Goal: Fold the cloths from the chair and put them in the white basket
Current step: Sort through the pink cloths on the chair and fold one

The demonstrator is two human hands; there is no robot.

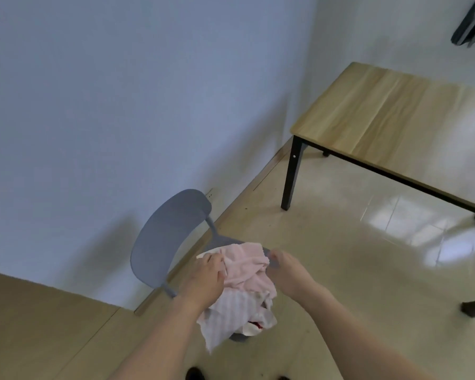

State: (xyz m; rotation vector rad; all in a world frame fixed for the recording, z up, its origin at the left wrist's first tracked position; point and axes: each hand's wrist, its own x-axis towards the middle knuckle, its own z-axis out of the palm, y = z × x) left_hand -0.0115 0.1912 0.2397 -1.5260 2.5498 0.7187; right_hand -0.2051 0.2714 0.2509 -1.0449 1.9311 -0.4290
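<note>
The job has only just begun: the cloths [242, 289] lie in a soft crumpled heap on the seat of the grey chair [165, 237], none looks folded, and I can see no white basket from here. The left hand [206, 278] has its fingers curled into the fluffy pink cloth [247, 259] on top, and the right hand [284, 267] pinches its far edge. Under it lies a thin striped cloth [231, 311], and the chair is smooth with a round back.
</note>
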